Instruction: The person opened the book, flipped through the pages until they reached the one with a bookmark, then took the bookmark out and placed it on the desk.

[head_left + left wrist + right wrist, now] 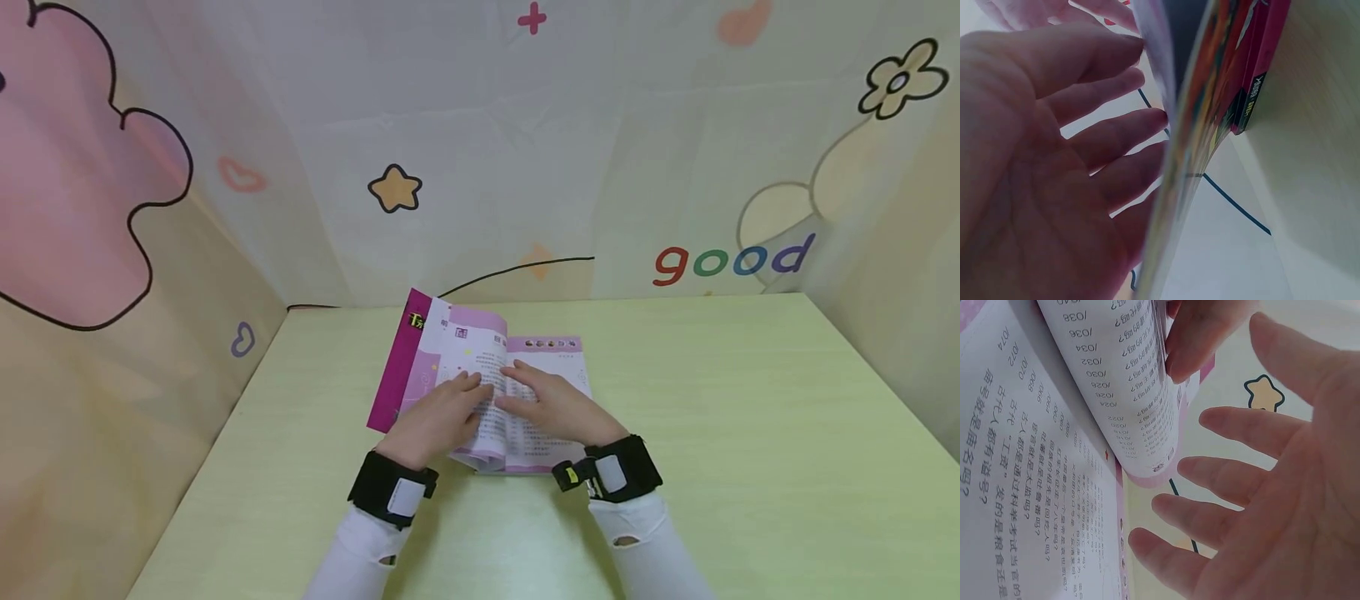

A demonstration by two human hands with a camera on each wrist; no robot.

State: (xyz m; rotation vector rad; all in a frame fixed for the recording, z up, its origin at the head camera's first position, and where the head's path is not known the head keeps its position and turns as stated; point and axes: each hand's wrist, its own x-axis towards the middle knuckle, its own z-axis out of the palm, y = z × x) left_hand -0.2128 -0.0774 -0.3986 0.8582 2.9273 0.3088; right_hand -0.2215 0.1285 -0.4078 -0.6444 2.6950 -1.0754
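Observation:
An open book (551, 367) with pink-edged printed pages lies on the table, its magenta cover flap (393, 367) spread out at the left. The left pages curve up off the table towards the spine. My left hand (438, 421) rests on that left page with extended fingers; the left wrist view has its fingertips against the paper (1159, 56). Over the right page, my right hand (562, 408) spreads its fingers, with nothing in its grasp. In the right wrist view a contents list (1041, 475) shows, and the right fingers (1222, 475) stand apart from the curved page.
The pale green table (750, 433) extends around the book. Behind it hangs a cloth backdrop (480, 167) with printed shapes and the word "good". Black straps (393, 487) circle both wrists.

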